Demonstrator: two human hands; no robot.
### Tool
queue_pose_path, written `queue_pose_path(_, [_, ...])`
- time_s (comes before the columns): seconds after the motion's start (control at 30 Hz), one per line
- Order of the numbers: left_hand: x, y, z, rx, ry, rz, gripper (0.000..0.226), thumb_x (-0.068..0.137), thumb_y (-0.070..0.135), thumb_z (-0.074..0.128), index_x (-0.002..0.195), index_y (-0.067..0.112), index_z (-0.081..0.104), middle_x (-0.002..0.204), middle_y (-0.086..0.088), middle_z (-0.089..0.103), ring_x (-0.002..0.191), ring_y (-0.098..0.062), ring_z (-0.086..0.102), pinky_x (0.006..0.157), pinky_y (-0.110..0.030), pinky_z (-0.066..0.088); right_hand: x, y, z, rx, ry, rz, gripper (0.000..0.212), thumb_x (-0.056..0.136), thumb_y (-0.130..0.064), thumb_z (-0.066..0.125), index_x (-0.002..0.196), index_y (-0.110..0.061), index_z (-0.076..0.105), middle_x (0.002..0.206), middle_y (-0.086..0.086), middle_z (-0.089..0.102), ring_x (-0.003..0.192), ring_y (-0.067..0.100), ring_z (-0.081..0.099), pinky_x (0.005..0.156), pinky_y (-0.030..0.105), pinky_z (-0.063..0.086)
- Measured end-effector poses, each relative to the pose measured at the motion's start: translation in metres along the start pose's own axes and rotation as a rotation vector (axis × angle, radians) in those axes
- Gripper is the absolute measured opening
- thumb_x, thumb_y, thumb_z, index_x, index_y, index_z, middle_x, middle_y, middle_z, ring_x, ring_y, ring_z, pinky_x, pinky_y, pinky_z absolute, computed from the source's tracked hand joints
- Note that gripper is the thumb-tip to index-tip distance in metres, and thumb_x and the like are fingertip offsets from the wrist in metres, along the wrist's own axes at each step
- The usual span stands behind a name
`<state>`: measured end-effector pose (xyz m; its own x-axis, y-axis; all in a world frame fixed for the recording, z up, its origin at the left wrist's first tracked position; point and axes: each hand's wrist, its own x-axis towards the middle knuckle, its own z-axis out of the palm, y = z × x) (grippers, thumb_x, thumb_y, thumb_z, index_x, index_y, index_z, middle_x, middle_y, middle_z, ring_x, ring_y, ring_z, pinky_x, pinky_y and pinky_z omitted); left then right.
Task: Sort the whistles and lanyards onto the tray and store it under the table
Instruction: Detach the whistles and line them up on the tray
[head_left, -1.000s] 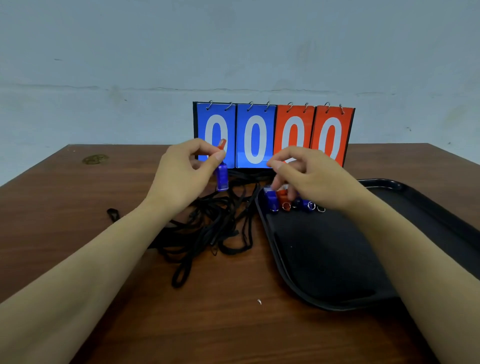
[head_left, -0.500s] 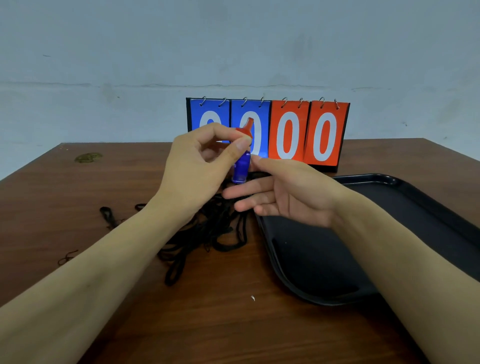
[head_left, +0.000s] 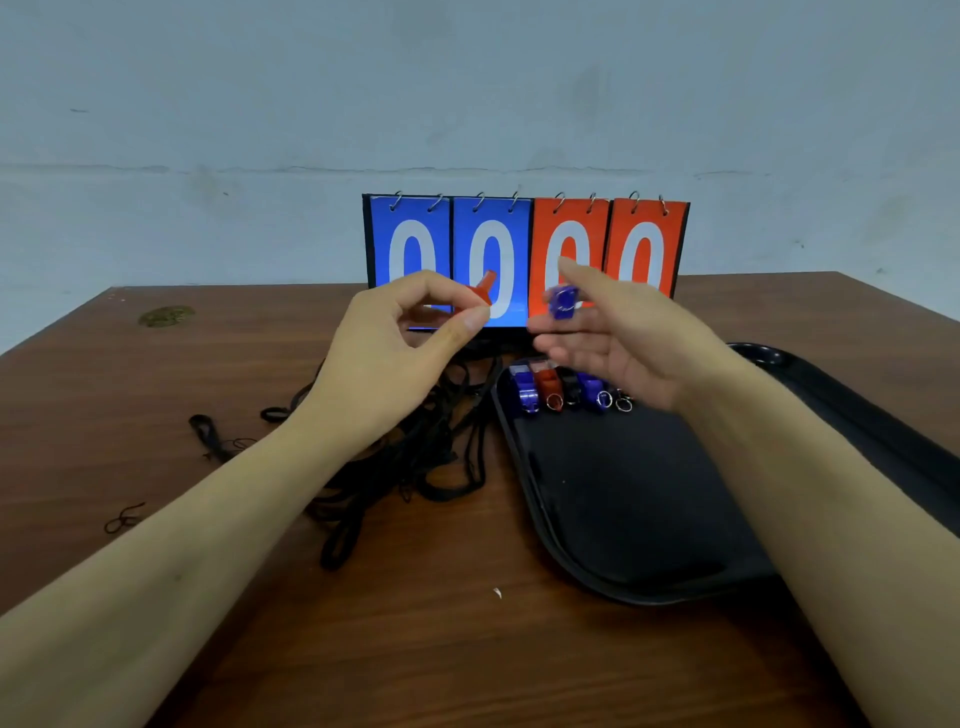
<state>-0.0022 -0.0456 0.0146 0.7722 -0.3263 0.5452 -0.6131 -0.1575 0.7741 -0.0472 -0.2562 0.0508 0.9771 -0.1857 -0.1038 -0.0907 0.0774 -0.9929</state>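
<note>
Mid-sort. My left hand (head_left: 395, 343) pinches a red whistle (head_left: 480, 292); my right hand (head_left: 618, 338) pinches a blue whistle (head_left: 562, 301). Tray (head_left: 623, 499) and its whistle row (head_left: 566, 389) sit just below; next, probably add both. Lanyards (head_left: 436, 447) lie under my left wrist.

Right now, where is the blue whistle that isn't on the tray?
Head view, centre: the blue whistle is held in the right hand, raised before the scoreboard's orange cards, above the whistles on the tray.

Lower centre of the frame: bare table (head_left: 415, 649), unobstructed. Centre: tangled lanyards (head_left: 415, 467) cover the surface left of the tray (head_left: 623, 519). A row of whistles (head_left: 566, 389) fills the tray's far left corner; its middle is bare. The scoreboard (head_left: 524, 254) blocks the far edge.
</note>
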Motion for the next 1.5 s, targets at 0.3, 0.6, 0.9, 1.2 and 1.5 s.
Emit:
queue_pose_path(0.3, [-0.009, -0.006, 0.016, 0.091, -0.22, -0.08, 0.021, 0.095, 0.019, 0.073, 0.11, 0.033, 0.07, 0.109, 0.011, 0.076, 0.098, -0.004, 0.074, 0.091, -0.026, 0.06, 0.021, -0.003, -0.07, -0.369, 0.192, 0.015, 0.025, 0.103, -0.02, 0.059, 0.126, -0.01, 0.06, 0.117, 0.008, 0.072, 0.099, 0.017, 0.064, 0.076, 0.026, 0.053])
queue_pose_path(0.6, [-0.021, 0.004, 0.028, 0.264, -0.412, -0.007, 0.03, 0.093, 0.027, 0.073, 0.115, 0.044, 0.064, 0.121, 0.022, 0.062, 0.097, 0.002, 0.068, 0.089, -0.022, 0.056, 0.022, 0.001, -0.087, -0.892, 0.253, 0.112, 0.021, 0.105, -0.028, 0.054, 0.124, -0.02, 0.052, 0.11, 0.008, 0.064, 0.079, 0.015, 0.069, 0.053, 0.023, 0.046])
queue_pose_path(0.9, [-0.022, -0.001, 0.031, 0.347, -0.451, 0.017, 0.036, 0.091, 0.029, 0.074, 0.121, 0.042, 0.061, 0.12, 0.02, 0.06, 0.098, 0.004, 0.067, 0.076, -0.006, 0.048, 0.024, 0.004, -0.085, -1.047, 0.246, 0.176, 0.022, 0.101, -0.036, 0.058, 0.099, -0.015, 0.063, 0.102, 0.009, 0.068, 0.091, 0.022, 0.071, 0.088, 0.037, 0.057])
queue_pose_path(1.2, [-0.023, 0.001, 0.03, 0.317, -0.459, 0.028, 0.037, 0.092, 0.024, 0.073, 0.115, 0.049, 0.057, 0.12, 0.021, 0.059, 0.1, 0.003, 0.065, 0.08, -0.009, 0.05, 0.029, 0.008, -0.085, -1.134, 0.237, 0.238, 0.028, 0.102, -0.041, 0.055, 0.105, -0.016, 0.067, 0.089, 0.008, 0.071, 0.075, 0.015, 0.061, 0.071, 0.031, 0.045])
queue_pose_path(1.5, [-0.021, -0.003, 0.028, 0.308, -0.446, 0.022, 0.034, 0.096, 0.023, 0.068, 0.118, 0.048, 0.06, 0.122, 0.022, 0.059, 0.102, 0.003, 0.062, 0.081, -0.006, 0.05, 0.037, 0.011, -0.088, -1.22, 0.296, 0.183, 0.035, 0.102, -0.038, 0.057, 0.105, -0.008, 0.074, 0.094, 0.011, 0.072, 0.09, 0.023, 0.065, 0.08, 0.036, 0.044])
